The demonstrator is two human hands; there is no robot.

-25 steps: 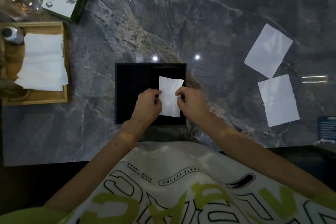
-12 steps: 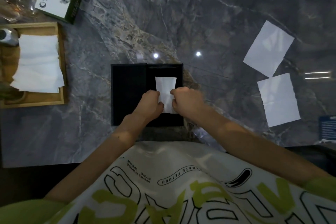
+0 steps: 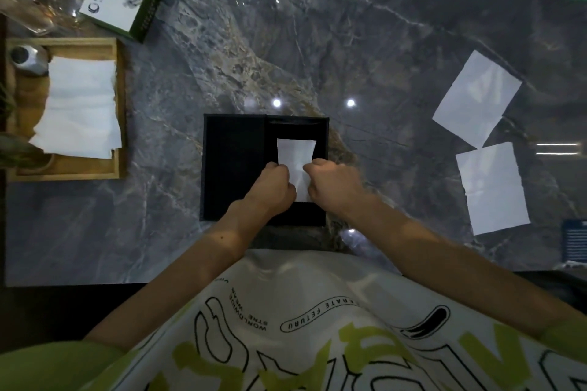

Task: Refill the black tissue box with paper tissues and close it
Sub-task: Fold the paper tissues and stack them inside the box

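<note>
Near the front edge of the table (image 3: 381,41), about midway along it, lies the black tissue box (image 3: 235,168), wide open; its lid part is on the left and its deep part is on the right. Over the deep part, both hands hold one folded tissue (image 3: 297,154); the left hand (image 3: 274,186) pinches its left side and the right hand (image 3: 332,186) pinches its right side, fingers shut tight on the paper. The tissue's long way runs from the front edge toward the back edge; its far end sticks out past the knuckles and looks to lie flat in the box (how deep it sits I cannot tell).

Both hands are just as close to the tissue, one on each side, so the next move is likely a push down together, then letting go.

More paper waits: two loose sheets, one (image 3: 476,98) and another (image 3: 494,189), lie near the right edge, closer to the right hand; a stack of tissues (image 3: 79,111) sits in a wooden tray (image 3: 119,105) by the left edge, closer to the left hand. The lid is not yet shut; I think the filling has only begun.
</note>
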